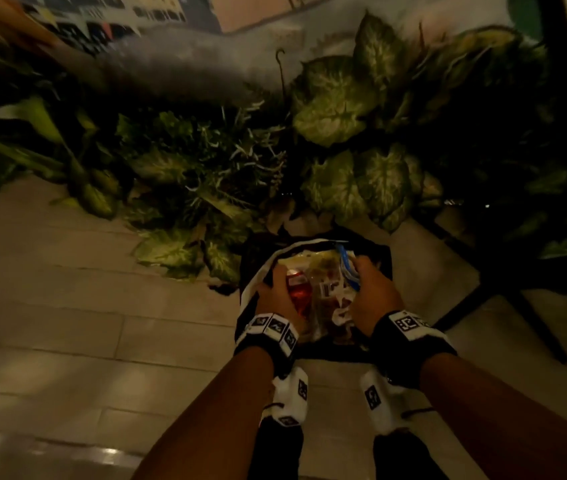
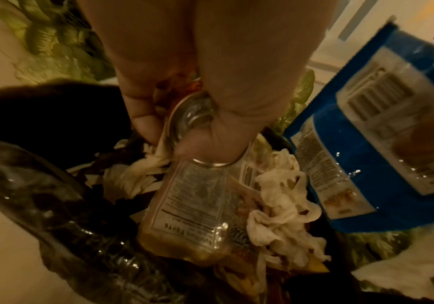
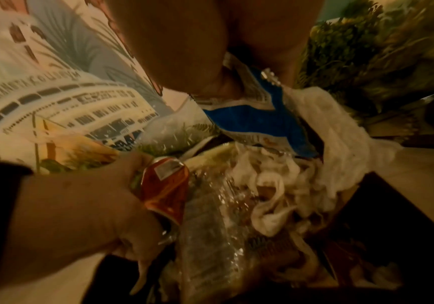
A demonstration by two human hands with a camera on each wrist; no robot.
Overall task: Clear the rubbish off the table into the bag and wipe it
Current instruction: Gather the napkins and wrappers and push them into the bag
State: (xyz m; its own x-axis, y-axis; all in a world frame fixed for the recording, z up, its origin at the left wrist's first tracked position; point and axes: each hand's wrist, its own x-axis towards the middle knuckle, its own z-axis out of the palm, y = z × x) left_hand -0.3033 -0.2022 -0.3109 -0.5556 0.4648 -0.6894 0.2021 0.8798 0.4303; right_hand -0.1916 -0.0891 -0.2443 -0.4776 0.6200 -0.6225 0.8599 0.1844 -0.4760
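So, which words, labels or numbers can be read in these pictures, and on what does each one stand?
"ARANETA COLISEUM", blurred, so probably: on the wall picture.
Label of the clear bottle: too blurred to read.
Print on the blue packet: a barcode, words too small.
Label of the red can: unreadable.

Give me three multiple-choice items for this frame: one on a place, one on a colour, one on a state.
1. Where does the black bag sit?
A. on the floor beside leafy plants
B. on a chair
C. in a sink

2. What colour is the wrapper held by the right hand?
A. green
B. blue
C. purple

3. What is the left hand doing?
A. hanging idle
B. wiping a table
C. gripping a crushed red can over the bag

Answers: A, the head view shows tiles and foliage around it; B, both wrist views show blue; C, fingers curl round the can.
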